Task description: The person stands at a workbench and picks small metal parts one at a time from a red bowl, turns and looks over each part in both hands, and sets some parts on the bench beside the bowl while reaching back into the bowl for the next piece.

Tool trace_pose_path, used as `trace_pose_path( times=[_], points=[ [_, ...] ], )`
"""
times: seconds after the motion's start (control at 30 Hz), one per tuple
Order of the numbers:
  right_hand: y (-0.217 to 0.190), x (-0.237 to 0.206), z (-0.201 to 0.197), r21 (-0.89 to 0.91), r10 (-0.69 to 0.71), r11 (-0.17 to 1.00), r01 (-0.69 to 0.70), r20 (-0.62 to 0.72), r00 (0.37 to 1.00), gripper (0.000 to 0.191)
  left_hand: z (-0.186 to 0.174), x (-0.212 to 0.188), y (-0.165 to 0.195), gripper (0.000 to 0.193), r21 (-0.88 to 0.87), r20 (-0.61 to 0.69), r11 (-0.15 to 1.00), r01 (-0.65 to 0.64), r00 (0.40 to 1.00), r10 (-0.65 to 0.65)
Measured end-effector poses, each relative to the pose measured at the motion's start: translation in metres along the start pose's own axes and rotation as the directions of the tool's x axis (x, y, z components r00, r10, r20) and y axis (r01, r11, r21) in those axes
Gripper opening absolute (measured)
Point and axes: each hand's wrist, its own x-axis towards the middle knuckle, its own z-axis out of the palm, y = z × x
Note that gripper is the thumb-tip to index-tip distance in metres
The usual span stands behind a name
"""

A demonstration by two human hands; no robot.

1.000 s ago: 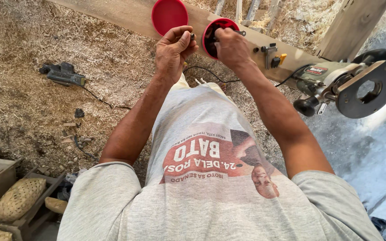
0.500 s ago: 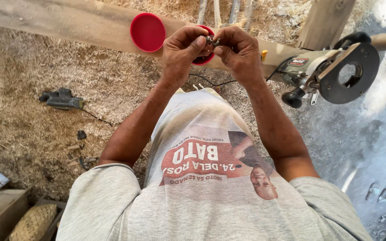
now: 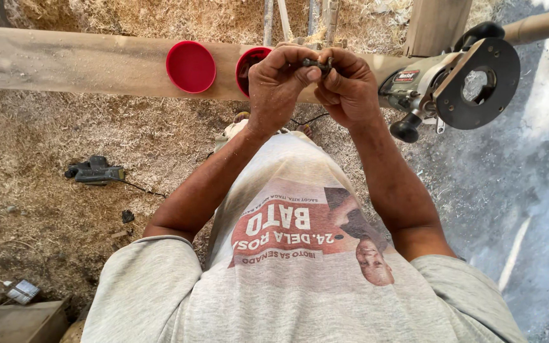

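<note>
My left hand (image 3: 276,84) and my right hand (image 3: 351,89) meet in front of my chest, both pinching a small dark metal part (image 3: 318,63) between their fingertips. They are raised just above a long wooden plank (image 3: 84,63). On the plank lie a red round lid (image 3: 190,66) and, partly hidden behind my left hand, a red round container (image 3: 251,62). A grey and black router (image 3: 459,82) lies on its side on the plank, right of my right hand, with its round base plate facing me.
The ground is covered with sawdust and wood shavings (image 3: 52,190). A dark power tool (image 3: 94,171) with a cord lies on the shavings at left. A wooden post (image 3: 436,25) stands behind the router. Wooden pieces (image 3: 14,321) sit at the bottom left corner.
My hands have drawn together over the red container and now hold the small part between them. The view has shifted, so the plank, lid and router sit lower and further right.
</note>
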Motion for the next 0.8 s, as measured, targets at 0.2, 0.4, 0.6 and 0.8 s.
trace_pose_path(
  times=[0.2,0.4,0.6,0.8],
  points=[
    [0.002,-0.006,0.004,-0.081,-0.092,0.992,0.092,0.005,0.996,0.025,0.001,-0.002,0.000,0.014,0.031,0.020,1.000,0.004,1.000,-0.004],
    [-0.002,-0.011,0.015,-0.211,-0.147,0.968,0.136,-0.034,0.989,0.025,-0.001,-0.006,0.000,0.012,0.012,0.006,0.994,0.111,0.994,-0.111],
    [0.001,-0.012,0.020,-0.221,-0.127,0.970,0.103,-0.098,0.987,0.023,-0.006,-0.008,0.007,0.019,-0.033,0.011,0.984,0.175,0.985,-0.174],
    [0.000,-0.014,0.021,-0.210,-0.095,0.975,0.072,-0.100,0.990,0.025,-0.007,-0.009,0.027,0.024,0.121,0.093,0.990,0.075,0.992,-0.086]
  ],
)
